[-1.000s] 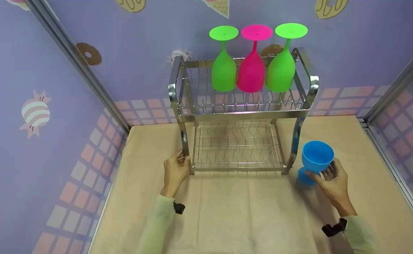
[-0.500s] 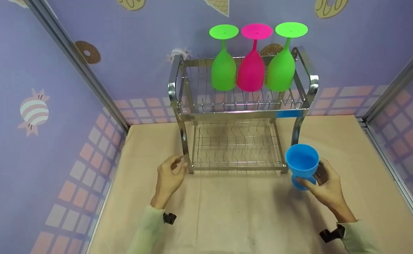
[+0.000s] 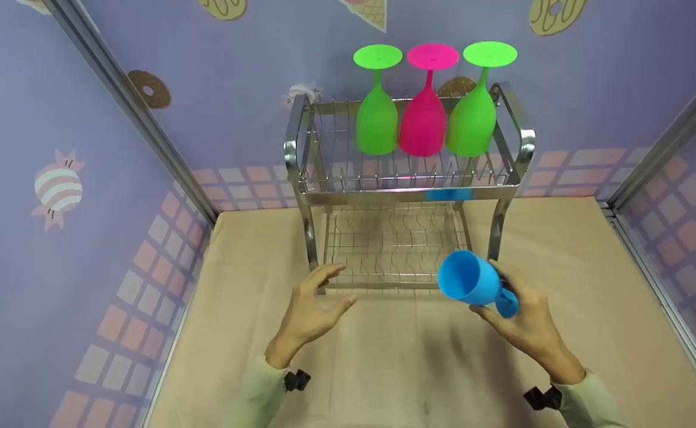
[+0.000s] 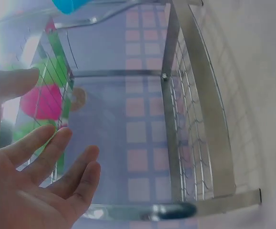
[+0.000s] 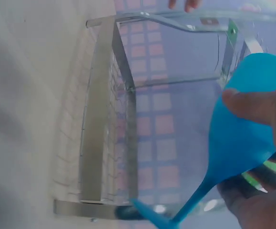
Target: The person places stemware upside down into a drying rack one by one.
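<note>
My right hand (image 3: 529, 318) grips a blue goblet (image 3: 471, 278) around its bowl, in front of the rack's right leg. The goblet is tilted, its mouth facing left and toward the camera; in the right wrist view its stem and foot (image 5: 195, 200) point down and left. My left hand (image 3: 309, 315) holds nothing, fingers and thumb spread apart, near the lower left corner of the two-tier metal dish rack (image 3: 407, 195). On the rack's upper tier, two green goblets (image 3: 377, 125) (image 3: 472, 125) and a pink goblet (image 3: 423, 125) stand upside down in a row, feet up.
The rack's lower wire tier (image 3: 395, 244) bears nothing visible. Beige cloth (image 3: 383, 368) covers the table. Patterned purple panels (image 3: 241, 65) close off the back and sides, with metal posts (image 3: 139, 113) at the corners.
My right hand has carried the blue goblet leftward and tipped it from upright, its grip now on the bowl. My left hand has let go of the rack's leg, moved right and spread its fingers.
</note>
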Demonstrator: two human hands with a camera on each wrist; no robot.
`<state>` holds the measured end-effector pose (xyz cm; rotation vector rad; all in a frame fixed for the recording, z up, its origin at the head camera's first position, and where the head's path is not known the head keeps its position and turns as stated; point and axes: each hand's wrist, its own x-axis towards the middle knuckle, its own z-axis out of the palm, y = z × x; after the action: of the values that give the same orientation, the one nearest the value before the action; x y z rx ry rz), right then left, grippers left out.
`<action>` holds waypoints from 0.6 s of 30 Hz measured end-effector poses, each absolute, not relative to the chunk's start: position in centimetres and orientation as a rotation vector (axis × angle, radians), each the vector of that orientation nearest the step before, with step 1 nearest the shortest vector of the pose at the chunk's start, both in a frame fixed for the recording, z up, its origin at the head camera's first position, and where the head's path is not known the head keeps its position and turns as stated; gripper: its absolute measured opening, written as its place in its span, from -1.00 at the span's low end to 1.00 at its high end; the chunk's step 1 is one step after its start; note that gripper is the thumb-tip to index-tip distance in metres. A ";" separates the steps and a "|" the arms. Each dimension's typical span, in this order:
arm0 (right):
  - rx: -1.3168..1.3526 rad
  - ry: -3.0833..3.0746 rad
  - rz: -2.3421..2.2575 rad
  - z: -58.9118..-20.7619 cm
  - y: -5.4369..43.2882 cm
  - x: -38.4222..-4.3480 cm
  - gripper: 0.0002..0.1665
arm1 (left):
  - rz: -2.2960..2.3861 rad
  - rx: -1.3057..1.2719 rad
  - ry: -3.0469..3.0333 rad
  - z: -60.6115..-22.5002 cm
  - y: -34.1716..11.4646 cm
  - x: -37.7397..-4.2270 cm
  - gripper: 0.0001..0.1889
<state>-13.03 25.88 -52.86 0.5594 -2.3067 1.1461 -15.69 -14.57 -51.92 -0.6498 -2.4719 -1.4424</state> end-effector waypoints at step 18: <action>0.662 -2.402 0.637 -51.8 21.6 -12.1 0.20 | -1.420 -0.877 -2.454 -51.2 -10.2 -15.2 -0.21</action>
<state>-12.14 21.63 -51.79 0.6624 -2.4023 0.6371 -15.17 -10.16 -51.22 -0.8771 -2.4538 -1.4198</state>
